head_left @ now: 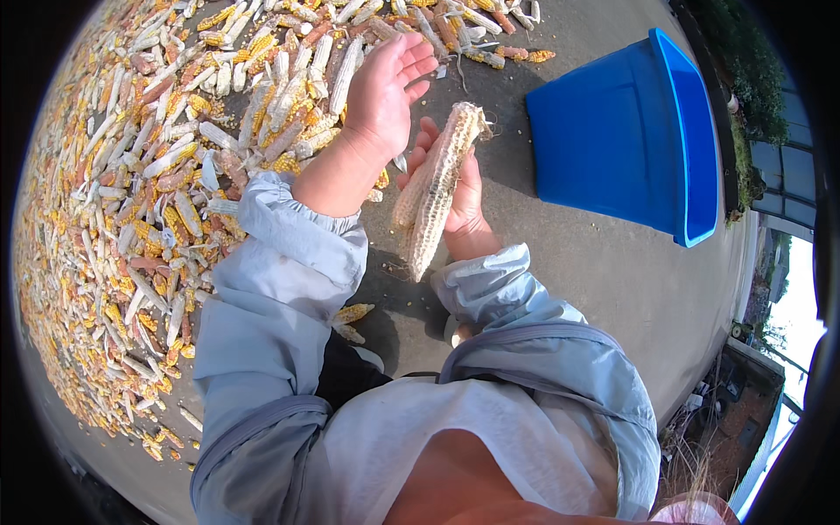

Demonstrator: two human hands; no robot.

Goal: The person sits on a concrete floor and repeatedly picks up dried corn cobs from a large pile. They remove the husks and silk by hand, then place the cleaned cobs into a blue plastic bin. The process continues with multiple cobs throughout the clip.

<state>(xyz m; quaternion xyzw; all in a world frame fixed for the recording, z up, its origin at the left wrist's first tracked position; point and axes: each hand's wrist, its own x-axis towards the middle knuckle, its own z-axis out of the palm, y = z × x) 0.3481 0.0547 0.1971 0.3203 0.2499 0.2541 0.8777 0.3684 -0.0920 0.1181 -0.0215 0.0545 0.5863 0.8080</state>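
Observation:
My right hand (467,197) grips at least two bare, pale corn cobs (441,190) with their kernels stripped off. They lie together across the palm and slant down towards my body. Dry silk hangs from the upper end of one. My left hand (386,92) is raised just to the left of the cobs, apart from them, its fingers spread and nothing in it. Beneath and beyond it spreads a heap of corn cobs (275,131), some bare and some still bearing yellow kernels.
A large blue plastic bin (604,131) is to the right of my hands, on the concrete ground (590,269). A few cobs with yellow kernels (353,314) lie near my feet. Plants (741,59) and a low-walled patch of clutter (728,400) line the right edge.

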